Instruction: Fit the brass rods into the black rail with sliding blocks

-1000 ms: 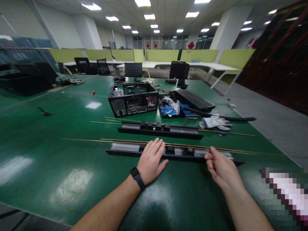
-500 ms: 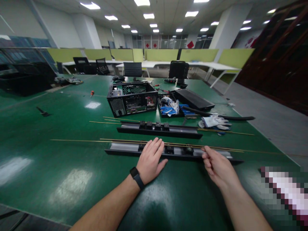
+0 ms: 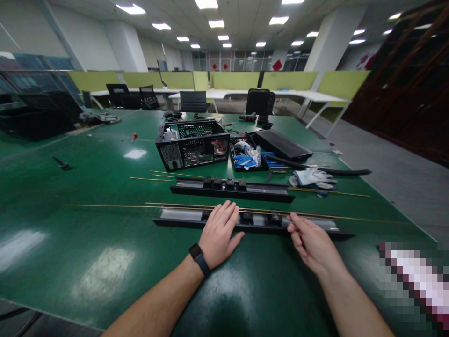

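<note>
One gold rod (image 3: 112,206) & R hand (image 3: 311,241) slid farther L vs. before.

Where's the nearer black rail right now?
In the head view, the nearer black rail lies just right of centre, in front of the farther rail, with the left hand over its left half.

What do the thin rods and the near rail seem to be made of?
Thin rods: likely brass or brass-coated metal, from their yellow-gold sheen. Near rail: smooth, evenly black front edge, perhaps coated metal or plastic; its pale inner strip has a soft sheen, material unclear.
</note>
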{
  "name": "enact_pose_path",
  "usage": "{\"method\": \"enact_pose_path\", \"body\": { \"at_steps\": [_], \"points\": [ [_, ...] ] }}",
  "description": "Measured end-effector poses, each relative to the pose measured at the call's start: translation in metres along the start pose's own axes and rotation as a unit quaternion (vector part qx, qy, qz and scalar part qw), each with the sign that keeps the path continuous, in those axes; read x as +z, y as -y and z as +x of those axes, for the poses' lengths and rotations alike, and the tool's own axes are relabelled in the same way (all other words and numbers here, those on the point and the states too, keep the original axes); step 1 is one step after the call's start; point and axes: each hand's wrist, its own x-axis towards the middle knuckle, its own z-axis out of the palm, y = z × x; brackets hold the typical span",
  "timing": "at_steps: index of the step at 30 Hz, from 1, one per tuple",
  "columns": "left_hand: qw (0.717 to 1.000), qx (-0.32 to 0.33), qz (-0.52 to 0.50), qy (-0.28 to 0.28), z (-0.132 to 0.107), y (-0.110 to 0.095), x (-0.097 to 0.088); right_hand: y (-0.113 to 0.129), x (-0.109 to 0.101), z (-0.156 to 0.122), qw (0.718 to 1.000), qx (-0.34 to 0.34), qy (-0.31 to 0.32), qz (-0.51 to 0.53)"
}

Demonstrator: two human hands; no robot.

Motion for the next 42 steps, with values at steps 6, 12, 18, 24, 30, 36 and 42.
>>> {"method": "enact_pose_path", "body": {
  "at_steps": [6, 12, 18, 24, 30, 36, 42],
  "points": [
    [1.000, 0.002, -0.007, -0.005, -0.0003, 0.0003, 0.0000, 0.0022, -0.0039, 0.0027, 0.996, -0.019, -0.079, 0.029],
    [1.000, 0.000, -0.008, -0.008, -0.0001, 0.0003, 0.0009, 0.0000, 0.0013, -0.0014, 1.000, 0.001, 0.003, -0.003],
    [1.000, 0.001, -0.005, -0.003, -0.0003, 0.0004, 0.0000, 0.0026, -0.0038, 0.0018, 0.997, -0.020, -0.069, 0.026],
    [1.000, -0.001, -0.006, -0.003, -0.0003, 0.0001, -0.0005, 0.0000, 0.0005, -0.0012, 1.000, -0.003, 0.002, -0.002],
    [1.000, 0.000, -0.001, -0.001, -0.0001, 0.0001, -0.0001, 0.0012, -0.0057, 0.0039, 0.998, -0.015, -0.062, 0.023],
    [1.000, 0.000, 0.000, -0.003, 0.0002, 0.0000, -0.0003, 0.0005, 0.0016, -0.0022, 1.000, 0.005, 0.011, 0.000],
    [1.000, -0.001, -0.004, 0.002, -0.0001, -0.0004, -0.0006, 0.0041, -0.0005, -0.0031, 0.999, -0.016, -0.034, 0.010]
  ]
}}
